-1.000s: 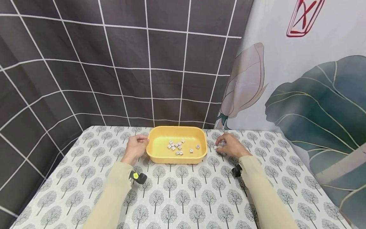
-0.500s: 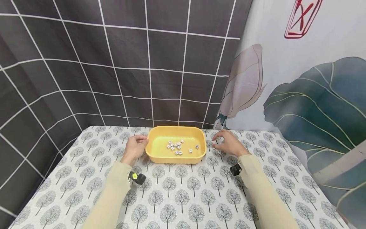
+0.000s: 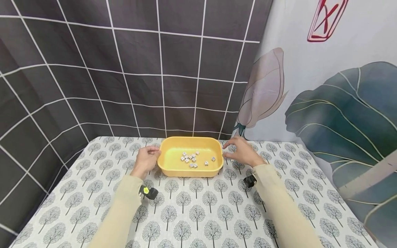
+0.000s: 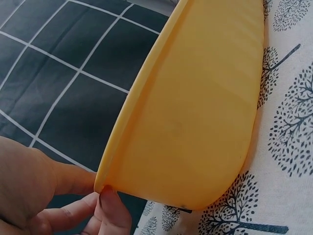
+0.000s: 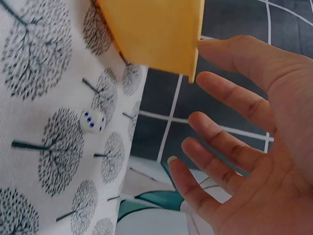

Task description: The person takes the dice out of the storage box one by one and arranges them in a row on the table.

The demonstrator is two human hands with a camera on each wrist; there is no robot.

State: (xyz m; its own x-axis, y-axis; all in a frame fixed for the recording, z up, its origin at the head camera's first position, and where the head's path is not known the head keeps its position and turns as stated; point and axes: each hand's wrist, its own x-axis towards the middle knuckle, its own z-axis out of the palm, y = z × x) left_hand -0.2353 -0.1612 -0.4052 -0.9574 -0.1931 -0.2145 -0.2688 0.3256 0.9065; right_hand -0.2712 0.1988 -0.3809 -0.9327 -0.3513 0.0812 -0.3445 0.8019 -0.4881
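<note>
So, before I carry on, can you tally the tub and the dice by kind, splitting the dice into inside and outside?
Yellow tub: 1
Dice inside the tub: 12 (best count, some are bunched)
Die outside, on the tablecloth: 1
Total: 14

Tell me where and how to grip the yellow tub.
Hold the tub by its rim at both short ends, coming from the sides: it juts outward, which should make it easy to pinch. The left hand pinches one end; the right hand is beside the other. Keep it level: dice lie inside.
</note>
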